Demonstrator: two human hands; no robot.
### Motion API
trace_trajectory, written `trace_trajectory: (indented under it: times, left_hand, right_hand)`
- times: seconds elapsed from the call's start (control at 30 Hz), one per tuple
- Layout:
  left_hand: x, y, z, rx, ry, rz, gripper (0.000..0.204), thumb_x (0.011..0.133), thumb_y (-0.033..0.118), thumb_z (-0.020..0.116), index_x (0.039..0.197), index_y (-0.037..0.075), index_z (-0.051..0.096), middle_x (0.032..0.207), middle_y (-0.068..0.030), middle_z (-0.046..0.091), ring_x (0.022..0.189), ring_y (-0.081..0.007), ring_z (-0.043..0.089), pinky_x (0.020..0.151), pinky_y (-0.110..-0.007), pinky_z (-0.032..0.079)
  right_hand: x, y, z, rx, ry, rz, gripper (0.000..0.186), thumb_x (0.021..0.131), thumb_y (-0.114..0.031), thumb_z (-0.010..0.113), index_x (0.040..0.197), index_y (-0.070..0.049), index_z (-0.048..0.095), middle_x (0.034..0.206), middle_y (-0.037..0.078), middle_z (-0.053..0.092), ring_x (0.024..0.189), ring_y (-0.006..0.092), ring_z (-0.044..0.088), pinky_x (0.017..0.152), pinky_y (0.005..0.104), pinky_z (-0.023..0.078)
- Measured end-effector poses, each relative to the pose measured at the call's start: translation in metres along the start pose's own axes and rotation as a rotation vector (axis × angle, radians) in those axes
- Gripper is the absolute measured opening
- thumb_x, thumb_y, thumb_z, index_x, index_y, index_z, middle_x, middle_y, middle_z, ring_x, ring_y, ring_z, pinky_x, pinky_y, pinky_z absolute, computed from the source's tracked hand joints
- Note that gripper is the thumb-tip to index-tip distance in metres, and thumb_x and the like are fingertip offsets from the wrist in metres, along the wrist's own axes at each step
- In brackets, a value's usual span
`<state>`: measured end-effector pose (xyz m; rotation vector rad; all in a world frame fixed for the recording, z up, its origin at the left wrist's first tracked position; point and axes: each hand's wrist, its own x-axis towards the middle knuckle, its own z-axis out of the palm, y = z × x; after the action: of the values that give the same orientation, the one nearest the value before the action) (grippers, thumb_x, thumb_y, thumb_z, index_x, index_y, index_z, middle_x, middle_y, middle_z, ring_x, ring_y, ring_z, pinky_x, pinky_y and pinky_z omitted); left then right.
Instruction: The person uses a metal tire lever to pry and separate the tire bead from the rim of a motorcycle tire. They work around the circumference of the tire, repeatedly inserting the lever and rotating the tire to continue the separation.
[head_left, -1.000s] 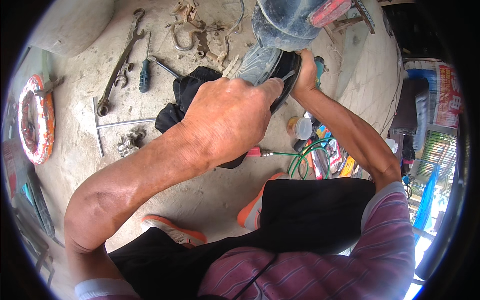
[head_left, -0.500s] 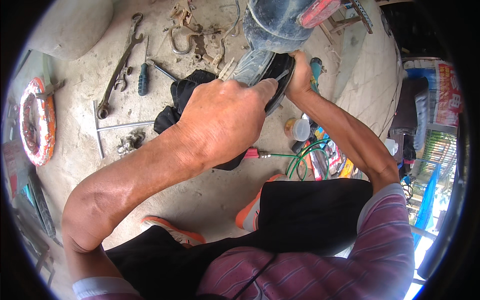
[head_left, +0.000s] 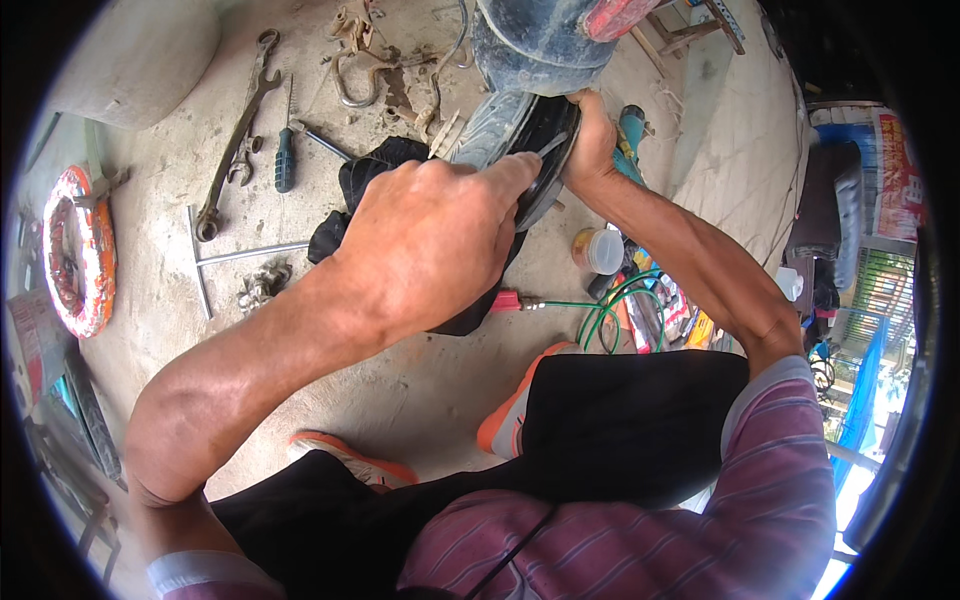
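Observation:
My left hand [head_left: 425,235] is closed around what looks like a thin metal tool [head_left: 552,143], its index finger lying along it against a black rim [head_left: 539,122]. My right hand [head_left: 593,140] grips the far right side of this rim. Beside the rim is a worn dark tyre [head_left: 485,128], under a dirty grey housing with a red part [head_left: 530,45]. A black cloth [head_left: 462,315] lies on the floor beneath my left hand; the hand hides much of it and of the tool.
Spanners [head_left: 235,140], a screwdriver [head_left: 285,160] and a T-handle wrench [head_left: 245,255] lie on the concrete at left, near an orange-and-white ring [head_left: 80,200]. At right are a plastic tub [head_left: 597,250], a green hose [head_left: 610,320] and assorted packets [head_left: 685,315]. My shoes [head_left: 500,420] rest on the floor.
Both hands, the rim and the housing have shifted slightly left and up in the view. My left index finger has moved a little down and left along the rim.

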<state>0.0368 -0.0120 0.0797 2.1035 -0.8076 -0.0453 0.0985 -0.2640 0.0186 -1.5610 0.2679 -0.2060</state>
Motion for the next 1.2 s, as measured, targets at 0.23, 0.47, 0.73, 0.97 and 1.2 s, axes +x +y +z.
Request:
trace_trajectory:
  times: [0.23, 0.47, 0.73, 0.97, 1.2]
  left_hand:
    - [-0.004, 0.006, -0.006, 0.044, -0.054, 0.011, 0.035, 0.096, 0.008, 0.066, 0.130, 0.004, 0.072, 0.082, -0.0224, 0.078, 0.078, -0.0431, 0.079, 0.072, -0.054, 0.065]
    - [0.017, 0.001, 0.009, 0.137, 0.001, 0.008, 0.027, 0.096, 0.007, 0.067, 0.122, 0.004, 0.071, 0.080, -0.0243, 0.076, 0.077, -0.0435, 0.079, 0.068, -0.055, 0.064]
    - [0.024, 0.003, 0.001, 0.145, -0.018, 0.004, 0.030, 0.095, 0.006, 0.066, 0.124, 0.003, 0.071, 0.084, -0.0243, 0.078, 0.078, -0.0440, 0.079, 0.071, -0.055, 0.064]
    - [-0.009, 0.008, -0.013, 0.111, -0.105, -0.005, 0.029, 0.096, 0.005, 0.066, 0.124, 0.003, 0.073, 0.089, -0.0247, 0.079, 0.080, -0.0420, 0.081, 0.074, -0.053, 0.066]
    - [0.036, 0.010, -0.002, 0.258, -0.105, -0.016, 0.031, 0.096, 0.007, 0.067, 0.126, 0.002, 0.072, 0.088, -0.0244, 0.079, 0.084, -0.0411, 0.081, 0.075, -0.052, 0.066]
  right_hand:
    - [0.019, 0.011, -0.011, 0.080, -0.011, 0.057, 0.039, 0.105, -0.027, 0.054, 0.138, -0.008, 0.062, 0.124, 0.005, 0.066, 0.114, 0.0179, 0.060, 0.106, 0.0353, 0.047]
    - [0.011, 0.004, 0.004, 0.122, -0.017, 0.086, 0.036, 0.104, -0.023, 0.052, 0.135, -0.008, 0.062, 0.121, 0.004, 0.065, 0.114, 0.0168, 0.056, 0.107, 0.0340, 0.043]
    - [0.012, 0.005, 0.004, 0.136, -0.022, 0.078, 0.036, 0.106, -0.023, 0.050, 0.135, -0.005, 0.061, 0.120, 0.006, 0.065, 0.112, 0.0169, 0.055, 0.109, 0.0331, 0.042]
    - [0.024, 0.022, -0.015, 0.037, -0.069, 0.007, 0.043, 0.107, -0.026, 0.049, 0.143, -0.005, 0.058, 0.124, 0.007, 0.066, 0.115, 0.0175, 0.056, 0.110, 0.0335, 0.043]
    - [0.008, 0.008, -0.005, 0.009, -0.091, -0.007, 0.042, 0.106, -0.027, 0.048, 0.139, -0.004, 0.058, 0.127, 0.009, 0.064, 0.116, 0.0200, 0.056, 0.109, 0.0347, 0.044]
